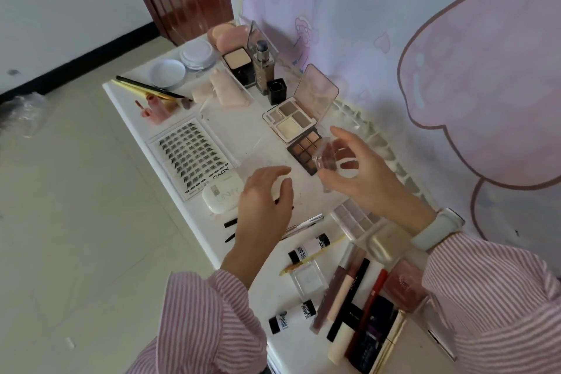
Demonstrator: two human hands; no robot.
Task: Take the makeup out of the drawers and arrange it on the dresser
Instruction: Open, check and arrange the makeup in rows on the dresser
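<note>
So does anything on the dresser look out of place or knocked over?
Nothing looks spilled or broken. The brown foundation bottle stands uncapped, its black square cap beside it, and the beige eyeshadow palette lies open.

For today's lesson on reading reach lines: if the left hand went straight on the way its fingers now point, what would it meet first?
The left hand points up and right over the dresser. Beyond its fingertips lies bare top, then the dark eyeshadow palette. That is probably first, though the hand's height above the surface is unclear.
</note>
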